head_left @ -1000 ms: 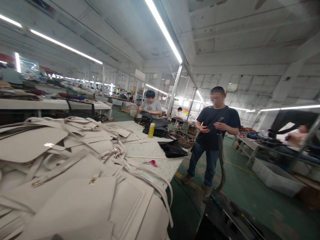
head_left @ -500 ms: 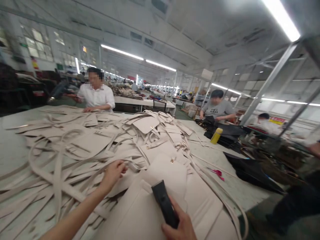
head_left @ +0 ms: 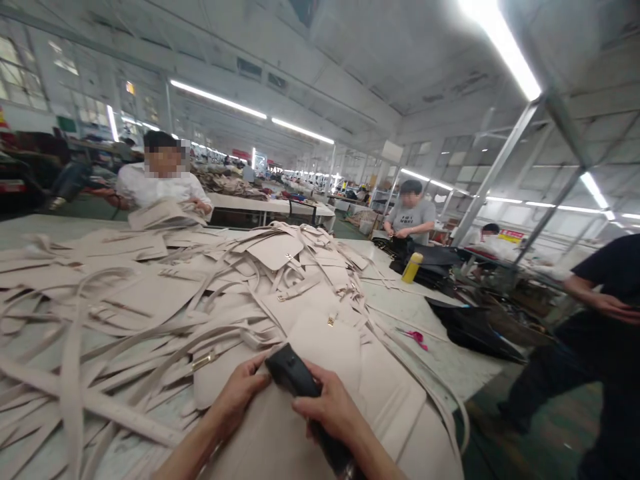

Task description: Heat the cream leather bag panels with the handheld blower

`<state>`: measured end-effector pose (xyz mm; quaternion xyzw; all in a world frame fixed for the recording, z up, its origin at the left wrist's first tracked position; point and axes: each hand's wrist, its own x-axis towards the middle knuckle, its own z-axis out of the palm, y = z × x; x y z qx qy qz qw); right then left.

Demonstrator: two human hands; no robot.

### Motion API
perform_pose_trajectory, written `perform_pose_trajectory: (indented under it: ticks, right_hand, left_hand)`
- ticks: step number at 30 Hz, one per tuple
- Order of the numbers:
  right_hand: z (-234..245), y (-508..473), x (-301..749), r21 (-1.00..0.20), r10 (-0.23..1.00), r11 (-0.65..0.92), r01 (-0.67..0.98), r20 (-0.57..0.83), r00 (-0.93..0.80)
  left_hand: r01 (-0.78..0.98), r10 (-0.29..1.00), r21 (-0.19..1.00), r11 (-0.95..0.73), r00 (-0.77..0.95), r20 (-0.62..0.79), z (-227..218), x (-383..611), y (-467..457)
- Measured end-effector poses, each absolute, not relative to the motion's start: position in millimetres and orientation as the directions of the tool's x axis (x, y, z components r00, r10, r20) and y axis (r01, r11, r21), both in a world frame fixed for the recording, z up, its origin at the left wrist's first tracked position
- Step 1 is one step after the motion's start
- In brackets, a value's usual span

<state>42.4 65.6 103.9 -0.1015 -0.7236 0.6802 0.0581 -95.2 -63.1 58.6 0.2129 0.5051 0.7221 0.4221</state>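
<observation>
from my post i look across a pale, scuffed surface [head_left: 450, 365] heaped with beige pieces and straps [head_left: 73, 373], some with gold-coloured buckles. it stands in a long factory hall with tube lights [head_left: 303, 131], metal posts and a green floor [head_left: 555, 407]. my right hand [head_left: 325, 400] has its fingers wrapped round a black tool [head_left: 297, 379], which slants over a beige panel [head_left: 280, 427] at the near edge of the heap. my left hand [head_left: 243, 393] is bent against that panel just beside the tool's tip; i cannot tell whether its fingers pinch it. pink scissors [head_left: 416, 338], a yellow bottle [head_left: 412, 267] and black bags [head_left: 433, 263] sit farther right. across from me, a co-worker in a white shirt [head_left: 131, 190] handles another beige piece. a grey shirt [head_left: 413, 217] bears dark lettering, and a red-and-yellow sign [head_left: 511, 236] hangs behind; both are too small to read.
</observation>
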Motion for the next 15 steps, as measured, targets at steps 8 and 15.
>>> perform_pose_trajectory:
  ticks: [8,15]
  right_hand:
    - [129,84,34,-0.995,0.360,0.096,0.026,0.011,-0.933]
    - [112,78,87,-0.993,0.255,0.052,0.109,-0.092,-0.962]
  left_hand:
    - [-0.379,0.764,0.898,-0.224,-0.640,-0.079,57,-92,-65]
    - [-0.322,0.770,0.934,-0.156,-0.632,-0.089,56,-94,-72]
